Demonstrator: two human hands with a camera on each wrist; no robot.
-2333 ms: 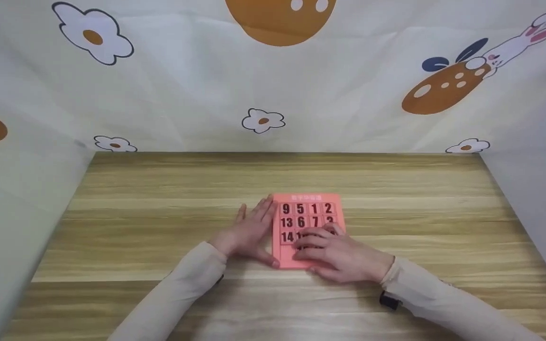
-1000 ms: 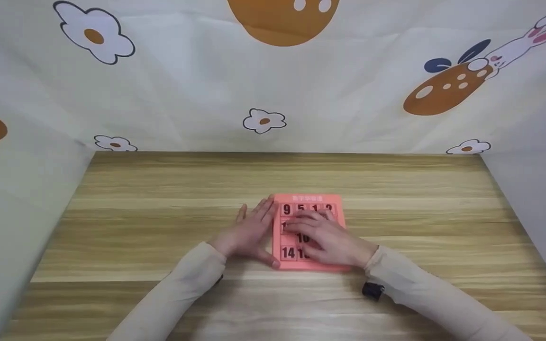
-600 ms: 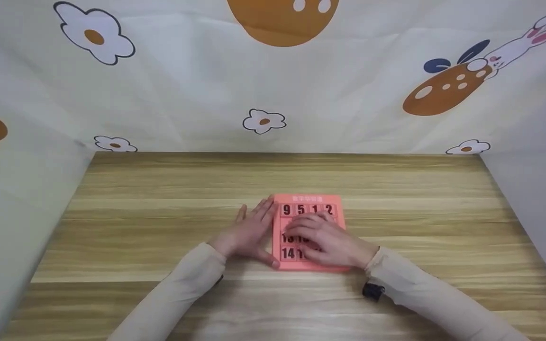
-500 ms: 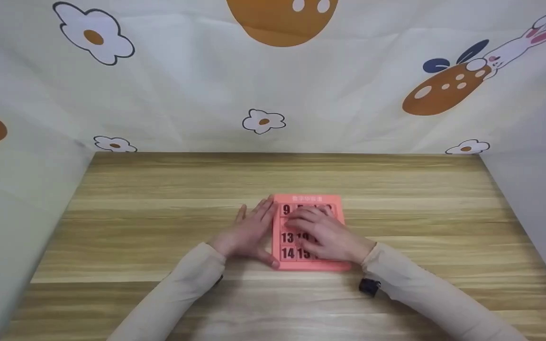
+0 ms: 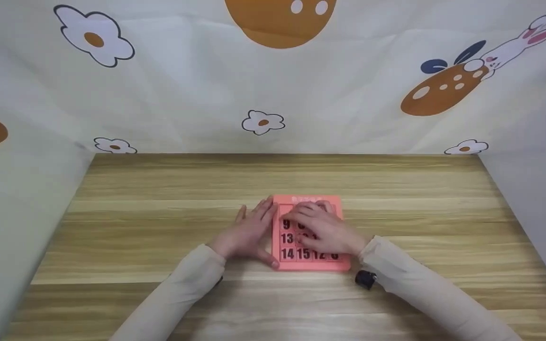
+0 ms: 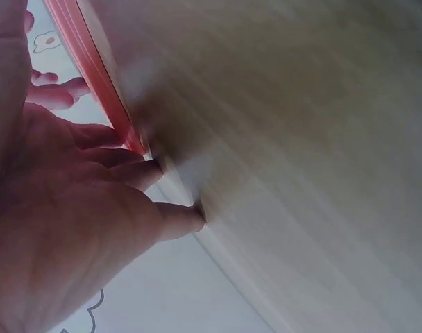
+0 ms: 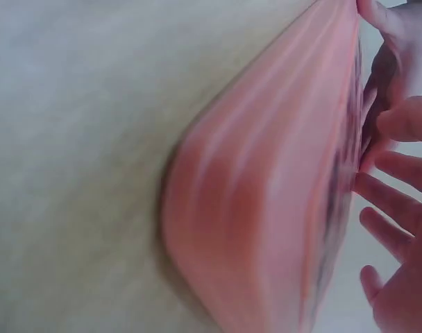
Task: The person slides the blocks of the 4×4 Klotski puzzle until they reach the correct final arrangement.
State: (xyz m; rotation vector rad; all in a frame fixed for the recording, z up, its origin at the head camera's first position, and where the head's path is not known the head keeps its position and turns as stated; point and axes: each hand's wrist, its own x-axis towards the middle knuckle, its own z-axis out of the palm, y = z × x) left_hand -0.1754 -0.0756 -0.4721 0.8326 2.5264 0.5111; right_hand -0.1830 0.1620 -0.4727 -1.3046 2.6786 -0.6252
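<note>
A pink number sliding puzzle [image 5: 312, 266] lies flat on the table, its tiles marked with black numbers. My left hand [image 5: 249, 234] rests against its left side, fingers straight along the edge and thumb at the near left corner. In the left wrist view those fingers [image 6: 180, 220] touch the frame's side and the table. Over the upper tiles lies my right hand [image 5: 327, 230], loosely bent, a fingertip by the 9 tile [image 5: 286, 225]. The slot above the 9 is bare. Several tiles are hidden under the right hand. The right wrist view shows the puzzle's thick pink side [image 7: 266, 194].
A wood-grain table [image 5: 159, 189] surrounds the puzzle. Pale cloth [image 5: 183, 85] printed with flowers and carrots stands behind the table, and pale walls rise at both sides. A black strap device [image 5: 365, 279] sits at the right wrist.
Tiles in the left column have slid toward the near edge: first 14, then 13, then 9. My right hand has shifted up the board; the left hand has stayed put.
</note>
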